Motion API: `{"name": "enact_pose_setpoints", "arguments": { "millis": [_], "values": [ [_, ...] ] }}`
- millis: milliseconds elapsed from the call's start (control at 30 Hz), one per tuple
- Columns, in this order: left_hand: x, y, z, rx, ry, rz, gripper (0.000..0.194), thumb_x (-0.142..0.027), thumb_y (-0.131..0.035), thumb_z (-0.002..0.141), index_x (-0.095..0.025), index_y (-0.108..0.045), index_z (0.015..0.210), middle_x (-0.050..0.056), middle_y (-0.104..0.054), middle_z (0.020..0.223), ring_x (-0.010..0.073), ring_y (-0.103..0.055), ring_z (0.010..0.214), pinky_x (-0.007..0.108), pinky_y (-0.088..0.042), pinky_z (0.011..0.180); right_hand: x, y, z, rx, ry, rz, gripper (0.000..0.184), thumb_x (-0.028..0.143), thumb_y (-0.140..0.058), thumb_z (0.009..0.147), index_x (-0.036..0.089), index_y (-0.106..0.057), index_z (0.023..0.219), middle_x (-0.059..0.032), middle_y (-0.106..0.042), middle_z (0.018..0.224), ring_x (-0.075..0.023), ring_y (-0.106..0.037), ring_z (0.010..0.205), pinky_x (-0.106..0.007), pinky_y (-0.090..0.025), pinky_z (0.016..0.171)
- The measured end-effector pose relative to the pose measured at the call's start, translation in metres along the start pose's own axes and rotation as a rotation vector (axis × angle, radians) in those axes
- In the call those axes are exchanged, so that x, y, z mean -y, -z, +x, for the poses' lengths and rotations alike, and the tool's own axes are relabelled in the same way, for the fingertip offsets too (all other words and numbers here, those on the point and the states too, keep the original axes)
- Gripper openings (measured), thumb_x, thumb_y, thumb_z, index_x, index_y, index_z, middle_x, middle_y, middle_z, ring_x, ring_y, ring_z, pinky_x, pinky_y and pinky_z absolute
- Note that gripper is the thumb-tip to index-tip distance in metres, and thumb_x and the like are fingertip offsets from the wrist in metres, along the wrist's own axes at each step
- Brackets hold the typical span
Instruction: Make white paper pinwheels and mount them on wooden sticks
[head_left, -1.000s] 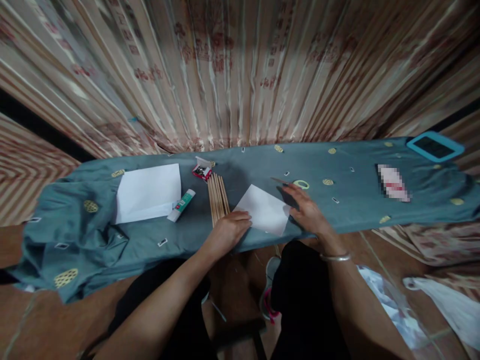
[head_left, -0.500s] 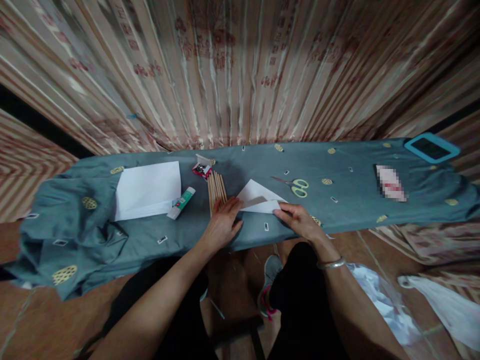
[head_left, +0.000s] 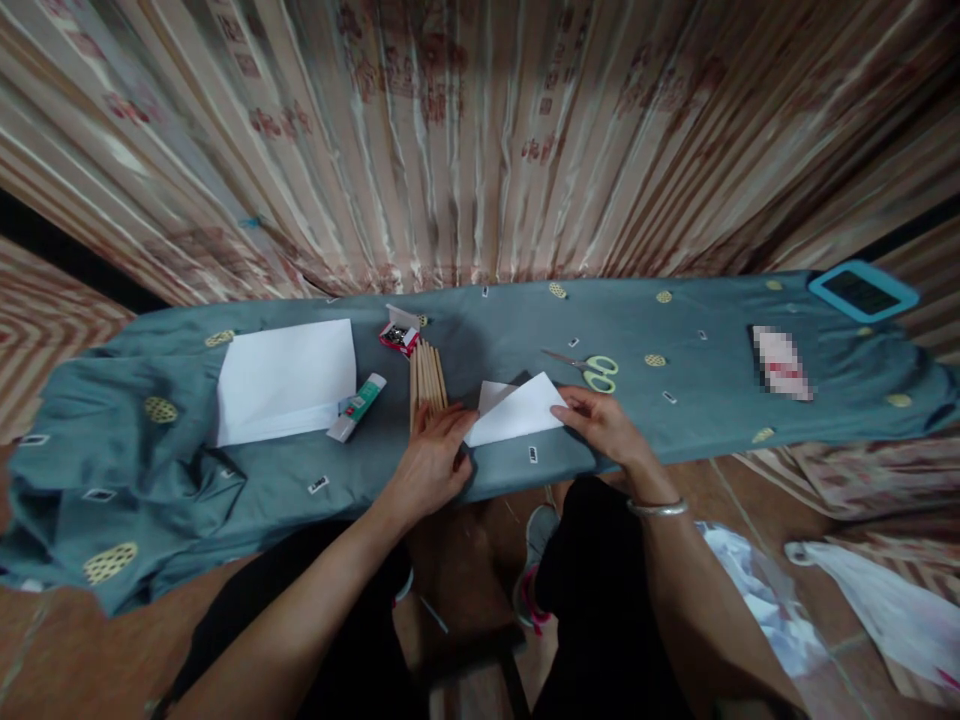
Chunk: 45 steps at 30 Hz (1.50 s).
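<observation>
A folded sheet of white paper lies near the table's front edge, one flap laid slantwise over the other part. My right hand pinches its right edge between thumb and fingers. At the paper's left corner rests my left hand, fingers stretched out flat and thumb apart. Under and beyond those fingers is a row of thin wooden sticks, their near ends partly hidden. Green-handled scissors lie just behind my right hand, blades pointing left.
Left of the sticks are a glue stick, a stack of white paper and a small open red box of metal pieces. A blue-framed tablet and a blurred packet lie right. Plastic bags sit on the floor.
The paper's slanted flap has turned over, its peak now further right. My right hand has shifted slightly up its right edge; my left hand has slid a little left and down.
</observation>
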<state>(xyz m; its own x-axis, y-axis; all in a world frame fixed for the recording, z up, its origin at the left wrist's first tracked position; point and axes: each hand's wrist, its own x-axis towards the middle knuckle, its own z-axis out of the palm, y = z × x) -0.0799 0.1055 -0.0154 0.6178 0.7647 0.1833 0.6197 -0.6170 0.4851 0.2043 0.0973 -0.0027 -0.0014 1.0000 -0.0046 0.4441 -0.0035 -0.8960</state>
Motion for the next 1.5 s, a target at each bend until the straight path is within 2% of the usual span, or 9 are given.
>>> {"name": "enact_pose_setpoints", "arguments": {
  "millis": [200, 367, 533, 667, 833, 1000, 1067, 1267, 1500],
  "values": [
    [-0.011, -0.003, 0.011, -0.131, -0.048, -0.136, 0.037, -0.032, -0.055, 0.092, -0.019, -0.057, 0.126, 0.014, -0.064, 0.128, 0.0278, -0.055, 0.125, 0.056, -0.032, 0.112, 0.01, 0.008, -0.011, -0.369, 0.06, 0.022, 0.019, 0.038, -0.071, 0.077, 0.022, -0.073, 0.086, -0.0021, -0.073, 0.084, -0.019, -0.064, 0.079, -0.035, -0.05, 0.081],
    [-0.011, 0.0, 0.035, -0.197, -0.091, -0.116, 0.019, -0.023, -0.051, 0.093, -0.021, -0.07, 0.094, 0.008, -0.071, 0.109, 0.0229, -0.064, 0.107, 0.049, -0.042, 0.106, 0.026, 0.011, -0.026, -0.191, 0.108, 0.157, 0.013, 0.035, -0.077, 0.074, 0.024, -0.074, 0.081, -0.004, -0.075, 0.099, -0.0211, -0.067, 0.097, -0.039, -0.049, 0.094],
    [-0.016, 0.021, 0.049, -0.345, -0.182, 0.031, 0.019, -0.02, -0.051, 0.093, -0.02, -0.07, 0.092, 0.006, -0.071, 0.109, 0.0225, -0.063, 0.107, 0.048, -0.042, 0.106, 0.043, 0.022, -0.043, -0.04, 0.084, 0.174, 0.015, 0.037, -0.079, 0.073, 0.024, -0.076, 0.08, -0.0054, -0.075, 0.097, -0.0211, -0.069, 0.094, -0.039, -0.053, 0.09],
    [-0.025, 0.027, 0.051, -0.423, -0.262, 0.074, 0.015, -0.019, -0.054, 0.092, -0.019, -0.069, 0.094, 0.007, -0.069, 0.108, 0.0228, -0.061, 0.107, 0.045, -0.047, 0.099, 0.056, 0.026, -0.051, -0.124, 0.192, 0.097, 0.008, 0.03, -0.075, 0.078, 0.026, -0.077, 0.084, -0.0051, -0.076, 0.096, -0.0206, -0.07, 0.093, -0.038, -0.055, 0.088],
    [-0.027, 0.015, 0.059, -0.341, -0.263, 0.051, 0.012, -0.015, -0.056, 0.089, -0.017, -0.068, 0.089, 0.008, -0.068, 0.1, 0.0226, -0.061, 0.099, 0.043, -0.048, 0.093, 0.072, 0.017, -0.051, -0.262, 0.412, -0.149, 0.015, 0.017, -0.065, 0.085, 0.025, -0.075, 0.093, -0.0042, -0.075, 0.096, -0.0189, -0.069, 0.093, -0.037, -0.054, 0.087],
    [-0.025, 0.027, 0.067, -0.436, -0.253, 0.073, 0.014, -0.009, -0.056, 0.085, -0.017, -0.067, 0.087, 0.008, -0.067, 0.103, 0.0235, -0.058, 0.103, 0.045, -0.043, 0.096, 0.094, 0.01, -0.065, -0.24, 0.574, -0.377, 0.024, 0.011, -0.061, 0.087, 0.023, -0.073, 0.104, -0.008, -0.072, 0.109, -0.0201, -0.066, 0.099, -0.038, -0.053, 0.089],
    [-0.025, 0.028, 0.064, -0.426, -0.243, 0.105, 0.015, -0.006, -0.055, 0.084, -0.016, -0.066, 0.084, 0.008, -0.067, 0.102, 0.0239, -0.058, 0.103, 0.045, -0.043, 0.097, 0.09, 0.009, -0.065, -0.167, 0.552, -0.38, 0.023, 0.013, -0.059, 0.089, 0.023, -0.072, 0.105, -0.0081, -0.072, 0.111, -0.0204, -0.066, 0.103, -0.038, -0.053, 0.09],
    [-0.024, 0.0, 0.042, 0.093, -0.175, 0.076, 0.018, -0.013, -0.056, 0.087, -0.018, -0.068, 0.098, 0.008, -0.07, 0.109, 0.0259, -0.06, 0.107, 0.051, -0.043, 0.101, 0.03, 0.008, -0.045, 0.066, 0.205, -0.19, 0.016, 0.029, -0.062, 0.088, 0.022, -0.076, 0.094, -0.0059, -0.075, 0.103, -0.0205, -0.07, 0.096, -0.037, -0.054, 0.09],
    [-0.012, -0.01, 0.035, 0.024, -0.052, 0.009, 0.038, -0.018, -0.055, 0.089, -0.013, -0.056, 0.127, 0.014, -0.067, 0.12, 0.0262, -0.063, 0.11, 0.045, -0.051, 0.099, 0.002, -0.001, -0.015, -0.139, -0.009, -0.073, 0.028, 0.042, -0.063, 0.083, 0.019, -0.076, 0.088, -0.0028, -0.073, 0.077, -0.019, -0.066, 0.071, -0.031, -0.052, 0.067]
  ]
}}
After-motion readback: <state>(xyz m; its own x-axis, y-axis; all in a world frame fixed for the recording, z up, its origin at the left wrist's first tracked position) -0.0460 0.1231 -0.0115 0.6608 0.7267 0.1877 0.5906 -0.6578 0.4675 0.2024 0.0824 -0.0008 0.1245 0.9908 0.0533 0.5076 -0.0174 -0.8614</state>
